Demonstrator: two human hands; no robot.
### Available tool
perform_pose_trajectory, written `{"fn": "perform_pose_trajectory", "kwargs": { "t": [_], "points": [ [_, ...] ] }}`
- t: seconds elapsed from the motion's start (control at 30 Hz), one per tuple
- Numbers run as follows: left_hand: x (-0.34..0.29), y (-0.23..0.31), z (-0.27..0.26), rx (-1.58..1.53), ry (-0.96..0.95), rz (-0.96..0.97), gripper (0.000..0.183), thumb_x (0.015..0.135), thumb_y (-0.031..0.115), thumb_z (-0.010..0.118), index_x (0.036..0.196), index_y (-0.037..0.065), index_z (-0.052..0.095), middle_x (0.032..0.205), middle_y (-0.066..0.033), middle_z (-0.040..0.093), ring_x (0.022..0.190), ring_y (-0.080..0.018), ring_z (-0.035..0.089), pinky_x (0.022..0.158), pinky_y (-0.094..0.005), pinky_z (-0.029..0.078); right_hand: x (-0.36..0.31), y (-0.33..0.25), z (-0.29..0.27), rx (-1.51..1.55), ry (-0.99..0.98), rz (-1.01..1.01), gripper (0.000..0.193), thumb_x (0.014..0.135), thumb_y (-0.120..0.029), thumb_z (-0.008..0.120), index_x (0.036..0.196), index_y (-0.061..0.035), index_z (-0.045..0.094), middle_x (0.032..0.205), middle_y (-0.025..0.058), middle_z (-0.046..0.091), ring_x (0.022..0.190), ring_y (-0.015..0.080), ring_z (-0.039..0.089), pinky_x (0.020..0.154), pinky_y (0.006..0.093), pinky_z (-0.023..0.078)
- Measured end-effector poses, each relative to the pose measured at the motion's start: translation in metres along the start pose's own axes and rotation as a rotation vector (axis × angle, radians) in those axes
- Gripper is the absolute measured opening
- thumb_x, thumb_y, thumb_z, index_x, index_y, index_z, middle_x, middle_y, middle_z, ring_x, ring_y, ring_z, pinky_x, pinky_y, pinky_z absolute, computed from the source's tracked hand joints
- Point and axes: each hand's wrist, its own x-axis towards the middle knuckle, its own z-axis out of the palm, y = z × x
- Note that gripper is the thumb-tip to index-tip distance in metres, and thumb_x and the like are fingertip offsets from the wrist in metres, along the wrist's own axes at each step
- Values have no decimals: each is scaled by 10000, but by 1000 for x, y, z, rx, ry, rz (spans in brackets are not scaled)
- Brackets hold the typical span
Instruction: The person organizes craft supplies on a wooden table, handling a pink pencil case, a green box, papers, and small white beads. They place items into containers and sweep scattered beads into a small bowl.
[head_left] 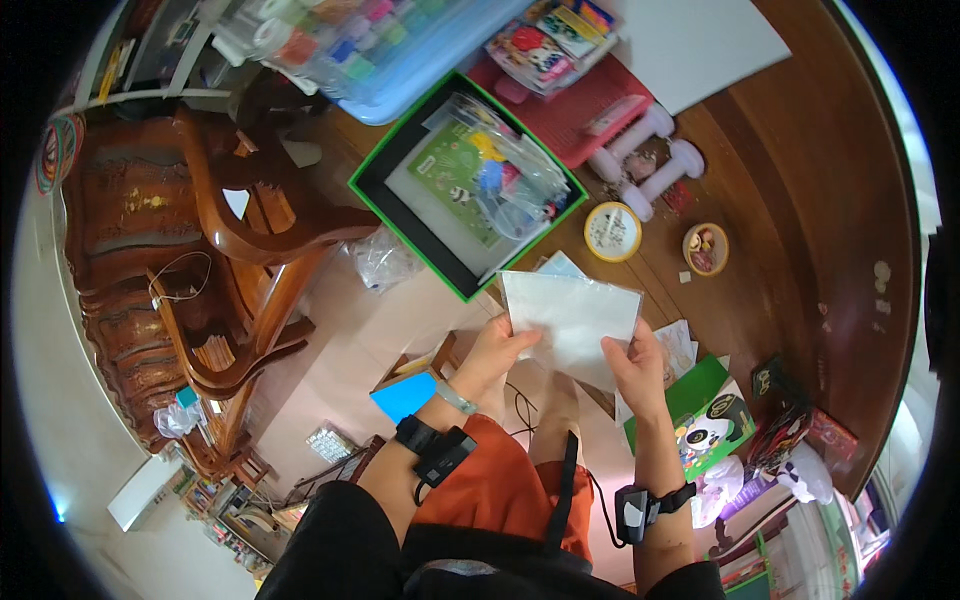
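Between my two hands is a white sheet in a clear plastic sleeve [572, 322], tilted toward me over the table's near edge. My left hand [497, 350] grips its left side, thumb on top. At its right side, my right hand [637, 365] pinches it the same way; the fingers beneath are hidden. Just beyond the sleeve stands an open box [370, 180] with a green rim and black inside. In it lie a green printed card [447, 180] and clear bags [525, 205] with small colourful pieces.
Right of the box are a round yellow-rimmed tin [612, 232], a small bowl [705, 248] and lilac dumbbells [640, 160]. Behind it sit a red basket [590, 110] and a blue plastic bin [400, 75]. A green panda box lid [710, 420] lies near my right forearm. Carved wooden chairs [230, 240] stand left.
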Motion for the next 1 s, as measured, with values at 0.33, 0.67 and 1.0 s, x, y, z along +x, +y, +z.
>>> {"fn": "perform_pose_trajectory", "kwargs": {
  "t": [0.33,0.67,1.0],
  "points": [
    [2,65,-100,-94,443,224,260,832,114,501,1069,18,454,993,-118,561,878,-181,558,802,-286,438,96,-46,127,-459,37,-283,289,791,-8,474,1075,40,470,899,187,582,826,231,584,717,317,479],
    [46,111,-148,424,461,578,207,807,38,514,1010,0,505,927,-137,575,821,-204,578,746,-280,462,142,4,175,-981,-30,-373,264,746,8,455,1000,-10,522,836,222,568,770,360,547,690,413,434],
    [162,137,-161,1555,207,-3,345,713,35,561,1054,55,513,1116,-219,452,997,-365,498,808,-395,438,106,-3,125,-441,354,-167,245,826,-10,471,1066,36,494,870,92,595,778,112,531,704,243,431]
  ]
}}
